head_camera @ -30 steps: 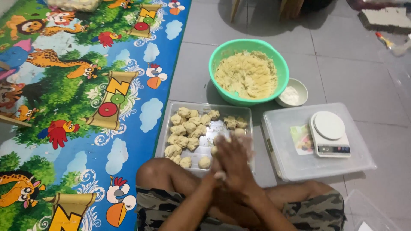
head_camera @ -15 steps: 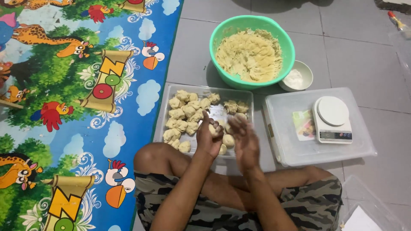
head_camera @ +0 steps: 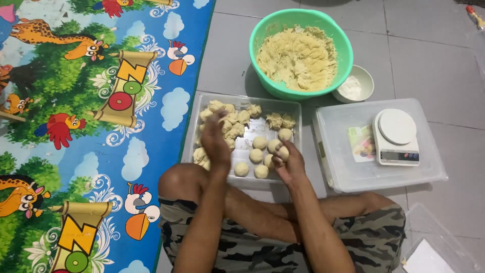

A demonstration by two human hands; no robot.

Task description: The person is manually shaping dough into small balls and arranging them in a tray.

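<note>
- Sitting cross-legged on the tiled floor [head_camera: 434, 65], the person is cupping a dough ball [head_camera: 283, 151] in the right hand [head_camera: 287, 163], fingers curled around it.
- The left hand [head_camera: 216, 142] is hovering open and flat over the clear tray [head_camera: 298, 108] of rough dough pieces [head_camera: 227, 119] and rolled balls [head_camera: 258, 156].
- A green bowl [head_camera: 262, 28] of dough, a small white bowl [head_camera: 353, 83] and a white scale [head_camera: 396, 136] on a lidded box are lying beyond.

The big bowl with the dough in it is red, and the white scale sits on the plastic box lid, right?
Not quite. The head view shows the big bowl is green, not red. It does hold the crumbly dough, and the white scale does sit on the clear plastic box lid.
</note>
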